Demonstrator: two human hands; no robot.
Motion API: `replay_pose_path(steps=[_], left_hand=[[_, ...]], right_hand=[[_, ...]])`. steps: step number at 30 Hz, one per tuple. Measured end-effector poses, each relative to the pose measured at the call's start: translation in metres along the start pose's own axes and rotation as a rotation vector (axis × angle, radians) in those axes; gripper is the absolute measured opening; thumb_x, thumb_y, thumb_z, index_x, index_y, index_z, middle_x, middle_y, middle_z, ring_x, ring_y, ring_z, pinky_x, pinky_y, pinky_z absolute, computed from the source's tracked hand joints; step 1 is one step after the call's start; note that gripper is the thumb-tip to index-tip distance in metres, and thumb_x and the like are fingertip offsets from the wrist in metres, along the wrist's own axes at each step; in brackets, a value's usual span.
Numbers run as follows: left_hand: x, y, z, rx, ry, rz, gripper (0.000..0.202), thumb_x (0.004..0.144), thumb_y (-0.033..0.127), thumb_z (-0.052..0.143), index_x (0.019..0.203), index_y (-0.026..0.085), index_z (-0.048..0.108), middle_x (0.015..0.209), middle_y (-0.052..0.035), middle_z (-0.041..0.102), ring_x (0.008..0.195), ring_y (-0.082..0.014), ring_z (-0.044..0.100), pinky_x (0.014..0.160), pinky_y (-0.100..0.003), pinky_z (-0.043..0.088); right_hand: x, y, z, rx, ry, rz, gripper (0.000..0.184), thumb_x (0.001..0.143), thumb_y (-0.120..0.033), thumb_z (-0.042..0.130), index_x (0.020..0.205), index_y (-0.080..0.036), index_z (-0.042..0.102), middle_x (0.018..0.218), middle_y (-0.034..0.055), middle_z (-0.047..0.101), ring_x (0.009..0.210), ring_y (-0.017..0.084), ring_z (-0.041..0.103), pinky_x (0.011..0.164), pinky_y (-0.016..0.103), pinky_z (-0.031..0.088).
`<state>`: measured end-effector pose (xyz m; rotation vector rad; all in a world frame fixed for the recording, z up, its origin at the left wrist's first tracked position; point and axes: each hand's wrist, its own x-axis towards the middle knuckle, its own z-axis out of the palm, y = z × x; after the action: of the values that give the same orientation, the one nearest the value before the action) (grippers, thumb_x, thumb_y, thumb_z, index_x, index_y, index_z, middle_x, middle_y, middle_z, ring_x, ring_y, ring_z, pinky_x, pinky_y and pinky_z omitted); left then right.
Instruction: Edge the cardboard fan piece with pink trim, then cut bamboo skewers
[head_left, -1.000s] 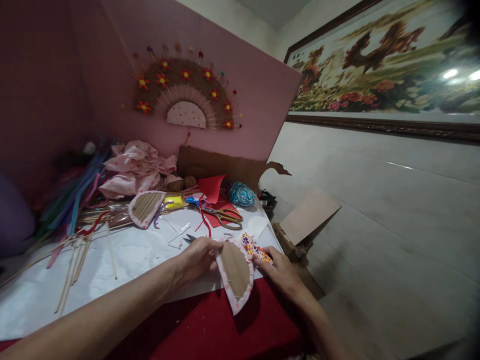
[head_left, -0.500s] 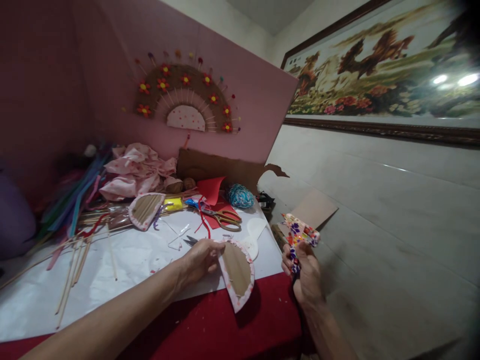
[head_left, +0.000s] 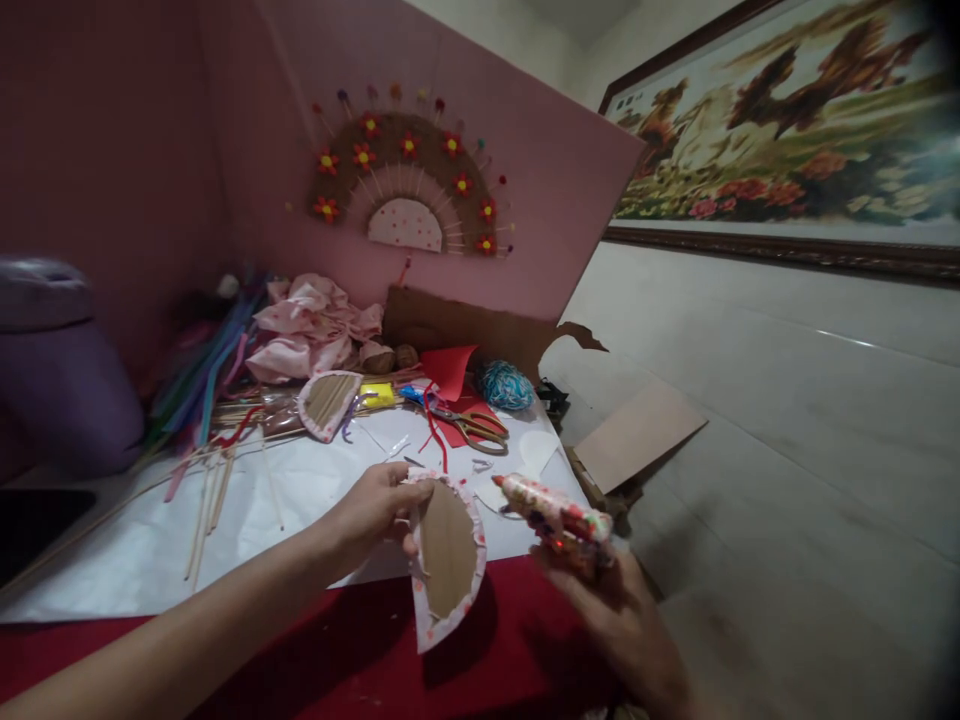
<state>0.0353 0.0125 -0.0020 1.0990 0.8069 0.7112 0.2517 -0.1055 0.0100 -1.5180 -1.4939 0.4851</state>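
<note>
cardboard piece: teardrop-shaped cardboard piece [head_left: 448, 555] with dotted fabric folded over its rim. It's lifted at the near edge of the table, brown side facing up and the pointed end hanging down over the red cloth [head_left: 360, 650].

left hand: the left hand [head_left: 371, 510] has its fingers closed on the top-left rim, pinching the piece and tilting it up a bit.

glue gun: flower-patterned glue gun [head_left: 551, 508] just right of the piece. The nozzle points left toward the upper rim, close but not touching as far as I can see.

right hand: the right hand [head_left: 615, 620] is wrapped shut around the gun's handle from below. It's dark down there, so I honestly can't tell if a finger is on the trigger.

step in hand: looks to me like lining the nozzle up with the fabric edge.

next move calls for: I'd say the tip has to close that small gap to the rim, with the left hand keeping the piece steady and its fingers clear of the nozzle.

around it: white paper sheet [head_left: 285, 510] under the left hand. Further back are scissors [head_left: 472, 428] on red paper, a second fabric-edged piece [head_left: 328, 400], wooden sticks [head_left: 210, 490] and a blue yarn ball [head_left: 506, 385].

backdrop: pink board [head_left: 562, 200] with a fan decoration [head_left: 409, 185] stuck on it.
</note>
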Motion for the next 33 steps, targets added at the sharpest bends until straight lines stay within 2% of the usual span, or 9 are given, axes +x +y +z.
replay_pose_path(steps=[2, 4, 6, 9, 12, 15, 22, 30, 33], left_hand=[[-0.007, -0.002, -0.001, -0.011, 0.039, 0.002, 0.032, 0.066, 0.035, 0.068, 0.086, 0.012, 0.056, 0.068, -0.0032, 0.061, 0.045, -0.0101, 0.054, 0.038, -0.021, 0.043], [-0.011, -0.006, -0.004, -0.034, 0.065, -0.004, 0.035, 0.066, 0.030, 0.067, 0.094, 0.014, 0.053, 0.066, -0.0018, 0.061, 0.041, -0.0104, 0.053, 0.039, -0.023, 0.045], [-0.013, -0.012, -0.008, -0.068, 0.069, -0.007, 0.041, 0.065, 0.026, 0.066, 0.102, 0.016, 0.049, 0.064, 0.0008, 0.060, 0.038, -0.0099, 0.052, 0.039, -0.025, 0.047], [-0.014, -0.020, -0.013, -0.112, 0.070, 0.013, 0.045, 0.065, 0.027, 0.067, 0.106, 0.019, 0.049, 0.067, 0.0013, 0.059, 0.042, -0.0108, 0.054, 0.040, -0.027, 0.049], [-0.017, -0.023, -0.014, -0.079, 0.083, 0.047, 0.043, 0.066, 0.033, 0.068, 0.103, 0.018, 0.053, 0.070, -0.0005, 0.060, 0.045, -0.0124, 0.056, 0.039, -0.027, 0.049], [-0.021, -0.022, -0.011, -0.054, 0.086, 0.059, 0.046, 0.064, 0.035, 0.071, 0.103, 0.016, 0.054, 0.068, -0.0006, 0.061, 0.046, -0.0123, 0.056, 0.040, -0.028, 0.051], [-0.026, -0.019, -0.008, -0.093, 0.030, 0.103, 0.051, 0.060, 0.036, 0.074, 0.103, 0.014, 0.055, 0.071, -0.0027, 0.063, 0.058, -0.0165, 0.060, 0.046, -0.030, 0.054], [-0.022, -0.025, -0.011, -0.111, 0.004, 0.145, 0.049, 0.060, 0.035, 0.076, 0.100, 0.015, 0.057, 0.067, -0.0002, 0.060, 0.059, -0.0156, 0.059, 0.048, -0.029, 0.054], [-0.022, -0.026, -0.011, -0.110, -0.008, 0.123, 0.052, 0.058, 0.033, 0.077, 0.103, 0.017, 0.056, 0.076, -0.0015, 0.063, 0.061, -0.0156, 0.059, 0.049, -0.030, 0.053]], right_hand=[[0.001, -0.013, 0.009, -0.042, -0.163, -0.106, 0.020, 0.080, -0.032, 0.056, 0.094, -0.021, 0.065, 0.085, 0.0050, 0.069, 0.074, 0.022, 0.064, 0.066, 0.027, 0.050], [0.002, -0.023, 0.016, -0.125, -0.252, -0.202, 0.021, 0.084, -0.030, 0.050, 0.099, -0.021, 0.062, 0.088, 0.0054, 0.068, 0.076, 0.021, 0.064, 0.066, 0.026, 0.048], [0.002, -0.025, 0.021, -0.223, -0.257, -0.282, 0.024, 0.084, -0.030, 0.047, 0.104, -0.021, 0.059, 0.092, 0.0068, 0.068, 0.078, 0.022, 0.064, 0.066, 0.026, 0.047], [0.002, -0.023, 0.024, -0.318, -0.177, -0.334, 0.026, 0.082, -0.034, 0.047, 0.103, -0.022, 0.057, 0.089, 0.0076, 0.068, 0.073, 0.022, 0.063, 0.063, 0.026, 0.045], [0.004, -0.021, 0.027, -0.335, -0.029, -0.273, 0.020, 0.082, -0.035, 0.048, 0.095, -0.021, 0.055, 0.079, 0.0056, 0.065, 0.062, 0.019, 0.059, 0.057, 0.025, 0.043], [0.012, -0.023, 0.036, -0.234, 0.054, -0.146, 0.016, 0.083, -0.033, 0.051, 0.092, -0.020, 0.054, 0.079, 0.0045, 0.064, 0.064, 0.017, 0.058, 0.059, 0.024, 0.045], [0.028, -0.021, 0.063, 0.350, -0.129, 0.075, 0.035, 0.075, -0.034, 0.067, 0.105, -0.016, 0.063, 0.104, 0.0087, 0.068, 0.098, 0.026, 0.062, 0.086, 0.038, 0.049], [0.024, -0.025, 0.071, 0.459, -0.092, 0.164, 0.026, 0.069, -0.029, 0.073, 0.091, -0.016, 0.071, 0.091, 0.0055, 0.073, 0.088, 0.026, 0.066, 0.078, 0.036, 0.054], [0.024, -0.029, 0.073, 0.502, -0.076, 0.177, 0.021, 0.070, -0.027, 0.072, 0.087, -0.017, 0.072, 0.086, 0.0040, 0.073, 0.085, 0.025, 0.067, 0.074, 0.034, 0.055]])
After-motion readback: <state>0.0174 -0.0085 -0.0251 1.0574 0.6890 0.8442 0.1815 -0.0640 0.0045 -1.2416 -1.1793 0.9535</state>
